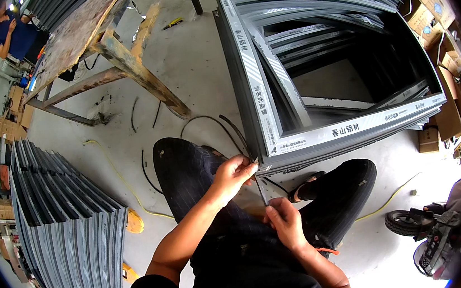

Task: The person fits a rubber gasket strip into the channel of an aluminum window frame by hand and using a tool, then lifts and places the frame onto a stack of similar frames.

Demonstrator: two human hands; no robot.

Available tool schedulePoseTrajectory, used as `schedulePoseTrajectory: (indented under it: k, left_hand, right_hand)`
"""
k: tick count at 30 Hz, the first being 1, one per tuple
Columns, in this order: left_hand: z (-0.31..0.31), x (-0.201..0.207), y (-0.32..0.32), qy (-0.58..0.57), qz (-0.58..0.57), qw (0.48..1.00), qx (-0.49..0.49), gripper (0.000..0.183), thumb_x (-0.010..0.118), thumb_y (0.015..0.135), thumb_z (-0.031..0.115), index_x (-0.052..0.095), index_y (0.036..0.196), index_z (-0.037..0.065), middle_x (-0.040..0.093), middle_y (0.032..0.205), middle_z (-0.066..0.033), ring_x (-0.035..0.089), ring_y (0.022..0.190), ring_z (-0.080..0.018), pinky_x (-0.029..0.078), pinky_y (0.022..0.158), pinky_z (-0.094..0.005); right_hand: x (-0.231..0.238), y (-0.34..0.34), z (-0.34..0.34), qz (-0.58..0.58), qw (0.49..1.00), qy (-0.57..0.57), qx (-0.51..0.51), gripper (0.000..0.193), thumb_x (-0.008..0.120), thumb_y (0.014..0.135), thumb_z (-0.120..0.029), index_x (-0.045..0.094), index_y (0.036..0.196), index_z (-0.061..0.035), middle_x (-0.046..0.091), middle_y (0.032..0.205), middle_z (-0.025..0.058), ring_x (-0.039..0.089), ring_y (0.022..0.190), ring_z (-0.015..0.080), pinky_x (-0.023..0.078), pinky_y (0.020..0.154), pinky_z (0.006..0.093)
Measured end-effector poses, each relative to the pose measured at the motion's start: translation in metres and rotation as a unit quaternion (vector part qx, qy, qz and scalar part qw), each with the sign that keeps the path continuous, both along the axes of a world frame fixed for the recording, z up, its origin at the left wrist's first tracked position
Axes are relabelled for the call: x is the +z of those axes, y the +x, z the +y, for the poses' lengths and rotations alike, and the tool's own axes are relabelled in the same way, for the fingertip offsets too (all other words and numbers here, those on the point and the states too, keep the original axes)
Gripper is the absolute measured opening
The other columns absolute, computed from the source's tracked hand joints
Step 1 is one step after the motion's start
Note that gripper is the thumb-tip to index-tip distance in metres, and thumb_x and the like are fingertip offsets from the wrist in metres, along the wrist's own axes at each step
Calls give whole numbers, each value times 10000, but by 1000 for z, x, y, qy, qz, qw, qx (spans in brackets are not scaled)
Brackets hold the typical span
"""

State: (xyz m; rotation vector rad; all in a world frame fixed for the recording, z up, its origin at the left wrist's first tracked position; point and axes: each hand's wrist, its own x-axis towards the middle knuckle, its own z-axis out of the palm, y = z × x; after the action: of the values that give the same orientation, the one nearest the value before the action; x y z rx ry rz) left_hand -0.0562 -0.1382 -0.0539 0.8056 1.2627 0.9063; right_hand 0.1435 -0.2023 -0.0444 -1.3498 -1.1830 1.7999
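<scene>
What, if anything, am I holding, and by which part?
The right grip holds a thin grey strip by its lower visible end. The left grip is at the near left corner of the stacked frames; whether it holds anything cannot be told.

1. The left hand (231, 179) is farther out, with its thumb and fingers (246, 170) pinched together, pointing right.
2. The right hand (286, 225) is lower and closer to the tummy, curled up with its thumb on top.
3. The left arm (186, 233) and right arm (321, 269) are bare and reach inward.
4. The left knee (168, 153) and right knee (364, 174) are spread wide.
</scene>
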Motion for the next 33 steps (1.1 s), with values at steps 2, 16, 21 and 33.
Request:
schedulePoseTrajectory:
  k: [2,16,21,33]
  left_hand:
    - [4,4,-1,-5,-6,1000,-13,184,604,933,197,577,928,15,592,782,-15,571,706,-88,484,656,-231]
    - [94,-1,-16,119,114,964,211,177,605,920,175,593,963,3,601,772,-22,540,670,-84,426,575,-237]
    - [120,-6,-24,133,173,942,253,196,652,875,198,611,882,7,609,697,-31,555,625,-104,436,559,-262]
    - [136,8,-24,175,364,890,210,206,692,784,182,577,753,14,606,651,-95,580,593,-206,441,567,-336]
  right_hand:
    - [0,4,3,-1,1000,2,-5,158,581,933,-111,552,1027,13,591,712,17,500,617,56,401,556,208]
    - [-5,3,6,-2,1000,-2,-24,156,576,927,-97,547,1016,27,591,727,25,507,619,58,407,557,207]
    - [-5,4,7,-12,1000,17,-9,125,557,937,-92,541,1004,13,583,728,29,486,601,55,394,548,193]
    - [-6,5,7,-5,1000,11,-14,135,565,939,-106,547,1006,9,582,732,26,495,610,60,401,552,196]
